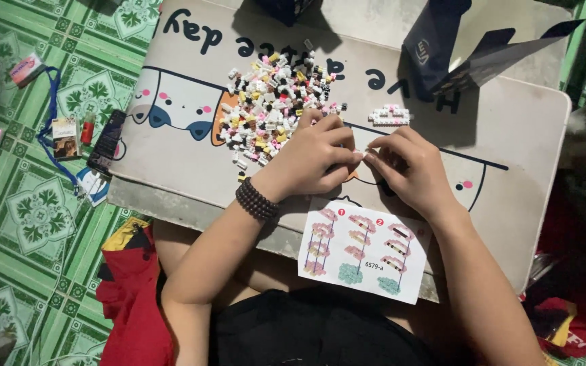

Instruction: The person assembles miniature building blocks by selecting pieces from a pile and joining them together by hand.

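Note:
My left hand (315, 156) and my right hand (408, 169) meet fingertip to fingertip over a small white lap table (510, 122) with a cartoon print. Both pinch something tiny between them; the piece itself is hidden by the fingers. A pile of small building bricks (272, 102) in white, black, pink and yellow lies just left of and behind my left hand. A short assembled strip of white and pink bricks (388, 115) rests beyond my right hand. A dark bead bracelet (257, 200) circles my left wrist. A printed instruction sheet (364, 247) lies at the table's near edge.
A dark blue open box (442, 47) stands at the table's far side. On the green patterned floor at left lie a black phone (106, 142), a blue lanyard (52, 129) with a card, and small items. Red cloth (133, 298) lies by my knee.

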